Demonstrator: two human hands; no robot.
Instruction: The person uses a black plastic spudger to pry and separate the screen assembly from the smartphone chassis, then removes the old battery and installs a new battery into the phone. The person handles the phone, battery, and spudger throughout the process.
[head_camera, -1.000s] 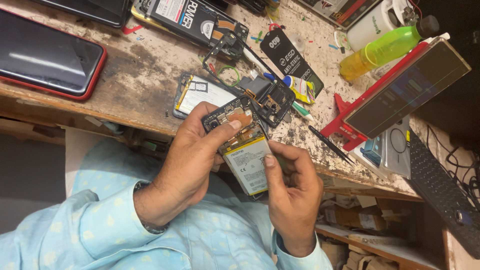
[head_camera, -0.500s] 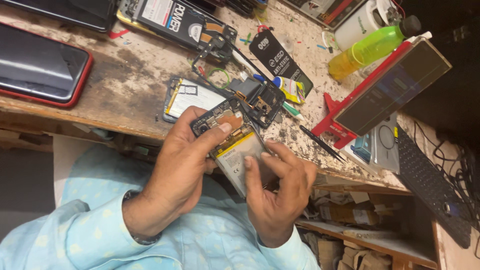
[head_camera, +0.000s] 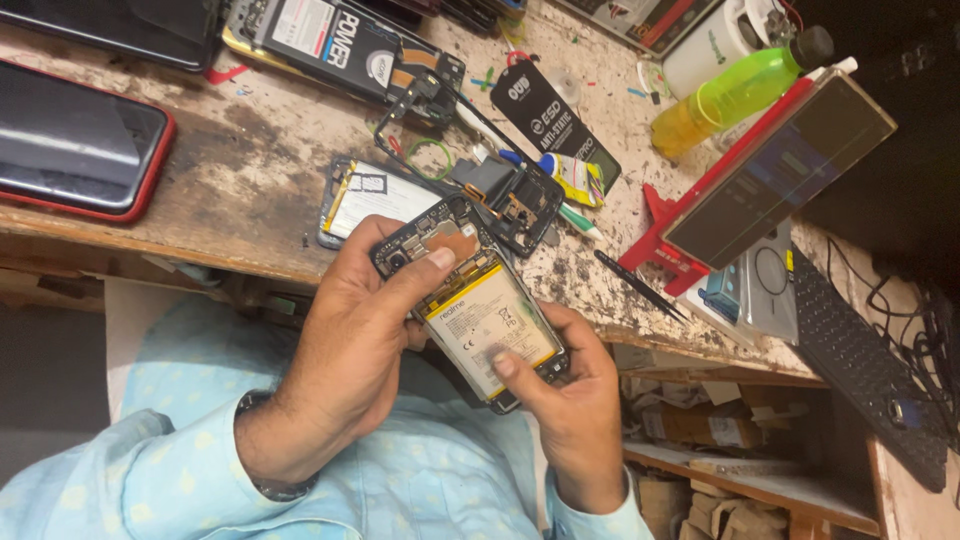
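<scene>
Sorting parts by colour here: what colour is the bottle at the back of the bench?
Translucent yellow-green bottle with a dark cap, seen in the head view.

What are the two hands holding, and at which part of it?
Both hold one opened phone with its battery showing. The left hand grips its upper, camera end, thumb on top; the right hand grips its lower end.

My pale blue dotted sleeve (head_camera: 120, 480) lower left, white and yellow battery (head_camera: 490, 325) in my black phone (head_camera: 465, 300), red-edged phone (head_camera: 75, 140) upper left, yellow-green bottle (head_camera: 740, 92) upper right
</scene>
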